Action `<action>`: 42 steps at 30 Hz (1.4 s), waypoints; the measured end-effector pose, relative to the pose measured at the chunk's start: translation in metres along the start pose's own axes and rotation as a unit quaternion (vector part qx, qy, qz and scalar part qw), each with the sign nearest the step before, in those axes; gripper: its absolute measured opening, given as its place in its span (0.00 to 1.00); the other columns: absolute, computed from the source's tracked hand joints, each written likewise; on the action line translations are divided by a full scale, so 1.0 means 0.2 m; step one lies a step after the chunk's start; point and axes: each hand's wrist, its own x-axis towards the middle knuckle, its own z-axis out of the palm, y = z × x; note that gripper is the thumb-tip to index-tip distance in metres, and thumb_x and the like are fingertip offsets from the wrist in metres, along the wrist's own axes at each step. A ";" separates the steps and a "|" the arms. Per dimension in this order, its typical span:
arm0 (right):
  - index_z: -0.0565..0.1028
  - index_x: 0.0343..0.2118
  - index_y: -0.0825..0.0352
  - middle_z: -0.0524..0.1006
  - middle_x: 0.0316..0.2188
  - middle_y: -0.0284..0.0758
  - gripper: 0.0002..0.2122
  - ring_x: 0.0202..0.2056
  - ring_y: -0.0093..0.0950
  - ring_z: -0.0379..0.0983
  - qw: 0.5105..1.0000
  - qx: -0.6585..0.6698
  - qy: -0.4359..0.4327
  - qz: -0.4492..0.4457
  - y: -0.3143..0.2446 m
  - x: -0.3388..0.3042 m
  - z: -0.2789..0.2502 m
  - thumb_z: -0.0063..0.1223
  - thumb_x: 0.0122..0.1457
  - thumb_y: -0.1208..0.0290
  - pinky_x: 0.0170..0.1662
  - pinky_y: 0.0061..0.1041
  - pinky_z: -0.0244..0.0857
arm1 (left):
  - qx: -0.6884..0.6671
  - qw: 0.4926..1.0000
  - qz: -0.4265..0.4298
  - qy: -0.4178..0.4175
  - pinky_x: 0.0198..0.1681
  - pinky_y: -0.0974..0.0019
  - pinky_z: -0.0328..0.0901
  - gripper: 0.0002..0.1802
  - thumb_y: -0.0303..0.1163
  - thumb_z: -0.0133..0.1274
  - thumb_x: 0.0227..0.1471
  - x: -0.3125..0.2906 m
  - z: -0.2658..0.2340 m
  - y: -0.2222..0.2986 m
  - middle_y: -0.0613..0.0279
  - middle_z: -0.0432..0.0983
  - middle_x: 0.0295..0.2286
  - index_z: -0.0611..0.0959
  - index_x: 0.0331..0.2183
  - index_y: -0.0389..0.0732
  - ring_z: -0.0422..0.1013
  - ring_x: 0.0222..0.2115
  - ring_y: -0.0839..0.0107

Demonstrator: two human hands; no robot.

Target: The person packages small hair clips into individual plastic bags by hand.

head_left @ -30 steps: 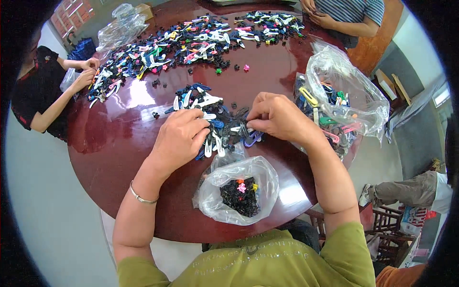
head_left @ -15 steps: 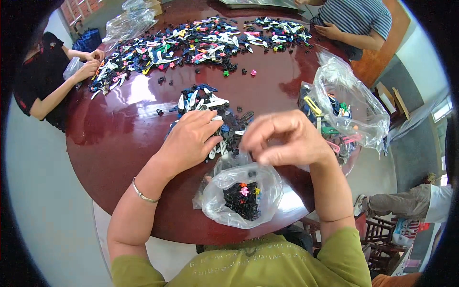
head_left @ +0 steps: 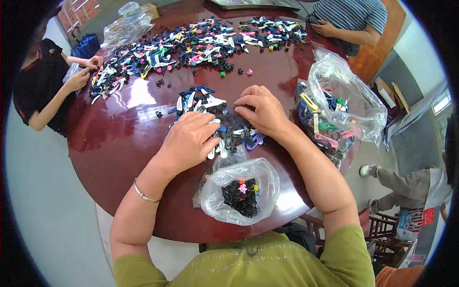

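Small hair clips, mostly black, white and navy, lie in a pile [head_left: 203, 98] on the dark red table in front of me. My left hand [head_left: 189, 138] rests over its near left side, fingers bent and thumb held apart; what lies under the palm is hidden. At the right edge of the pile is my right hand [head_left: 263, 110], its fingers loosely bent with a gap to the thumb and nothing visible between them. A purple clip [head_left: 256, 140] lies just below that hand. Nearer me stands an opened clear plastic bag [head_left: 267, 182] holding small black claw clips [head_left: 234, 198] and a pink flower-shaped one [head_left: 243, 188].
A long heap of mixed clips [head_left: 205, 45] stretches across the far table. On the right lies another clear bag [head_left: 346, 81] with larger coloured clips. One person [head_left: 40, 83] works at the left, another in a striped shirt [head_left: 351, 21] at the far right.
My right hand has moved from above the bag, forward to the clip pile's right edge. The purple clip now shows. My left hand has barely moved.
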 end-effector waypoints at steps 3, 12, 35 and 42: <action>0.79 0.32 0.69 0.78 0.31 0.31 0.06 0.30 0.21 0.73 0.958 0.193 -0.025 0.211 -0.07 0.03 -0.09 0.55 0.54 0.73 0.35 0.21 0.66 | 0.014 1.000 0.000 0.010 0.46 0.56 0.65 0.16 0.30 0.62 0.39 0.00 -0.01 0.00 0.51 0.76 0.37 0.81 0.33 0.34 0.72 0.39 0.55; 0.78 0.30 0.71 0.78 0.29 0.38 0.06 0.32 0.23 0.73 0.810 0.558 -0.176 0.028 -0.30 -0.03 -0.43 0.61 0.49 0.76 0.37 0.22 0.68 | 0.012 0.999 -0.005 0.043 0.44 0.58 0.65 0.12 0.30 0.62 0.38 -0.02 0.02 -0.04 0.53 0.77 0.33 0.82 0.28 0.35 0.73 0.36 0.58; 0.78 0.31 0.71 0.78 0.26 0.31 0.06 0.26 0.15 0.70 0.941 0.216 -0.126 0.228 -0.10 -0.02 -0.22 0.58 0.49 0.77 0.30 0.18 0.65 | 0.007 1.000 -0.007 0.022 0.42 0.58 0.65 0.11 0.27 0.61 0.38 -0.01 -0.01 0.00 0.55 0.76 0.32 0.81 0.29 0.35 0.72 0.35 0.58; 0.79 0.28 0.69 0.75 0.25 0.34 0.06 0.28 0.24 0.72 0.984 0.097 -0.122 0.090 -0.11 -0.05 -0.17 0.61 0.46 0.76 0.31 0.22 0.65 | 0.012 1.000 -0.005 0.025 0.43 0.58 0.65 0.11 0.28 0.60 0.39 -0.01 -0.01 -0.01 0.54 0.76 0.33 0.80 0.29 0.35 0.72 0.36 0.58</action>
